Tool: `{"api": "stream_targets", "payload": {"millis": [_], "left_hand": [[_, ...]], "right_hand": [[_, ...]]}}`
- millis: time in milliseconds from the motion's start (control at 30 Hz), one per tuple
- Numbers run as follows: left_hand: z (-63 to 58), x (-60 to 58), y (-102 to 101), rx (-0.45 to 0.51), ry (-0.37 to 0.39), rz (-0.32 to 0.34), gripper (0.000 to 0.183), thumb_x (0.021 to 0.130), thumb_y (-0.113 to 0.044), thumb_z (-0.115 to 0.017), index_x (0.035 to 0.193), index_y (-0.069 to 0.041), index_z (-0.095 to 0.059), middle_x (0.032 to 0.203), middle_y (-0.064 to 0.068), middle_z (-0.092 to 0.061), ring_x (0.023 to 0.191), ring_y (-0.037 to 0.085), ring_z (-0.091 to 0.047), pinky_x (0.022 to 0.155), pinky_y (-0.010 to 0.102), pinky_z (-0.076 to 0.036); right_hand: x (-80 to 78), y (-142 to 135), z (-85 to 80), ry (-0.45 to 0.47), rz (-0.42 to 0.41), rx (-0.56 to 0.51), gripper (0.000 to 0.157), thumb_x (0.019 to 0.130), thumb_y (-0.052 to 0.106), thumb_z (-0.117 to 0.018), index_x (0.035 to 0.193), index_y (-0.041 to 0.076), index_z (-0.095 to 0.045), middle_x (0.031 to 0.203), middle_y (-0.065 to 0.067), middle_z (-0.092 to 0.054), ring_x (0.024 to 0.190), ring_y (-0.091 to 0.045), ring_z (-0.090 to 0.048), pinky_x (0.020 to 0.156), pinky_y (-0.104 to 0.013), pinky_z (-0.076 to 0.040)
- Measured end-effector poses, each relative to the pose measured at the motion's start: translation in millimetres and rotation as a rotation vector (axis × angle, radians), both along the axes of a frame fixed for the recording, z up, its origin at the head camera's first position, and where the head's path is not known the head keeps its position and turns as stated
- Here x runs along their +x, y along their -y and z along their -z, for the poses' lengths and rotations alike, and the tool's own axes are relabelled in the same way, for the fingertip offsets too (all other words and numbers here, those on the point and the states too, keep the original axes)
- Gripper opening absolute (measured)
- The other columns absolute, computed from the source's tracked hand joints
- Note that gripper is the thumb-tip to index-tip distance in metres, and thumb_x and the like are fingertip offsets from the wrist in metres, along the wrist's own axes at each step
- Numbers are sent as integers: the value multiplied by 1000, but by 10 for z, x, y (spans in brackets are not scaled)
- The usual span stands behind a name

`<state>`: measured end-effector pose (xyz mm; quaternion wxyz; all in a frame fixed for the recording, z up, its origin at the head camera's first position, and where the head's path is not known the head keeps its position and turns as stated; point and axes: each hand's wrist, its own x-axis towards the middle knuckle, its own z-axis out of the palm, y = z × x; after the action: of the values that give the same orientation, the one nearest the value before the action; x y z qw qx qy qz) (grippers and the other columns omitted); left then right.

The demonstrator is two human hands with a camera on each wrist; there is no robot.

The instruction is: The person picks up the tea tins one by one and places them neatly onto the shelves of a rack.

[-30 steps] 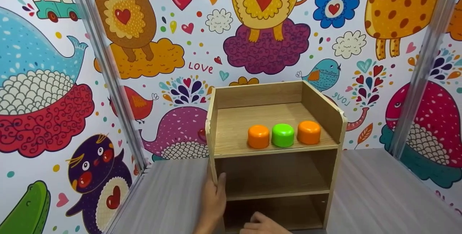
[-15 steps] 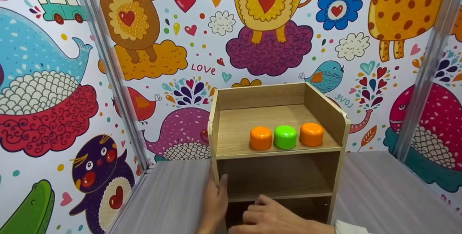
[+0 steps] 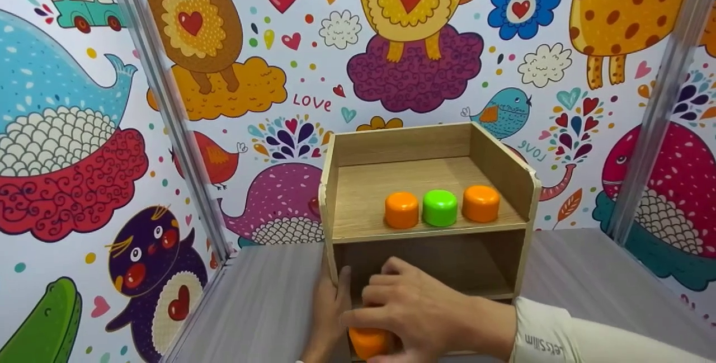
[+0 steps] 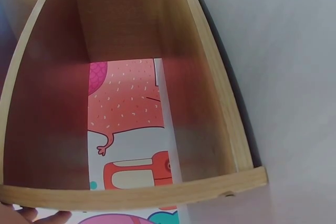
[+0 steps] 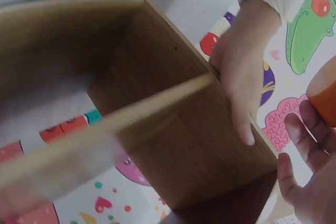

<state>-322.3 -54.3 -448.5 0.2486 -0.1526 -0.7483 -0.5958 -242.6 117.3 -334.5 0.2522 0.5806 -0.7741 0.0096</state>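
Note:
A small wooden shelf unit (image 3: 403, 175) stands on the grey surface. My left hand (image 3: 329, 312) holds its left side panel, thumb on the front side and fingers behind; the right wrist view shows this left hand (image 5: 241, 66) on the panel's edge. My right hand (image 3: 419, 310) grips an orange rounded cylinder (image 3: 372, 342) low in front of the shelf. On the top board sit three similar cylinders in a row: orange (image 3: 401, 210), green (image 3: 439, 208) and orange (image 3: 481, 204). The right wrist view catches part of the held orange cylinder (image 5: 326, 98) by the fingers.
Below the top board is a middle compartment (image 3: 442, 268); my right hand and forearm cover much of the lowest one. Cartoon-printed walls (image 3: 313, 72) rise behind and at the sides, joined by metal corner posts (image 3: 168, 105).
My right hand has risen from the bottom edge in front of the lower compartments, bringing an orange cylinder into sight. The left hand stays on the side panel, and the three top cylinders have not moved.

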Motion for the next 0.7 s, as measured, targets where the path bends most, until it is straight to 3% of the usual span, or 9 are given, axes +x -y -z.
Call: {"api": "stream_targets", "payload": {"millis": [100,200,267,333,467,567,700], "left_hand": [[-29,13,-12,0,-5,14,50,99,-25,-46,146,-19,-29,126,0,-56,108,12,-55,94,32,-47],[49,-49,-7,9,-23,16,45,99,-26,-46,142,-22,-33,116,-2,-59,99,9,-57,88,27,-49],[79,-65,-5,12,-46,-8,44,99,-22,-48,141,-20,-36,112,-2,-61,95,8,-58,85,26,-50],[111,-82,1,32,-65,-1,40,98,-18,-49,137,-17,-40,99,-2,-64,82,9,-59,75,26,-52],[135,-100,8,42,-77,10,36,98,-20,-48,134,-16,-44,90,-3,-63,74,8,-58,68,25,-52],[130,-107,13,22,-77,12,42,99,-23,-46,141,-19,-38,109,-5,-63,93,7,-59,85,23,-50],[116,-121,18,-7,-116,17,54,99,-19,-46,149,-21,-24,139,-4,-47,125,10,-46,107,20,-31]], "right_hand": [[-21,22,-150,-32,-7,-24,47,85,57,-48,127,37,-50,80,14,-50,74,-5,-45,75,-28,-33],[-53,20,-298,-37,5,-29,47,84,56,-49,127,36,-51,82,13,-52,77,-6,-46,78,-30,-34],[-75,16,-389,-19,26,-27,47,84,56,-49,128,37,-51,84,13,-53,79,-6,-45,80,-30,-33],[-100,14,-473,-13,49,-27,47,85,57,-48,128,38,-51,86,13,-54,81,-5,-46,81,-31,-32],[-150,10,-609,-22,91,-40,48,85,57,-48,129,39,-50,89,14,-56,86,-4,-46,83,-32,-33],[-194,7,-683,-60,103,-61,48,85,56,-49,130,38,-50,89,13,-56,86,-6,-47,84,-34,-35],[-262,1,-752,-130,116,-92,49,84,55,-51,129,36,-52,85,11,-55,83,-9,-48,83,-39,-37]]}}
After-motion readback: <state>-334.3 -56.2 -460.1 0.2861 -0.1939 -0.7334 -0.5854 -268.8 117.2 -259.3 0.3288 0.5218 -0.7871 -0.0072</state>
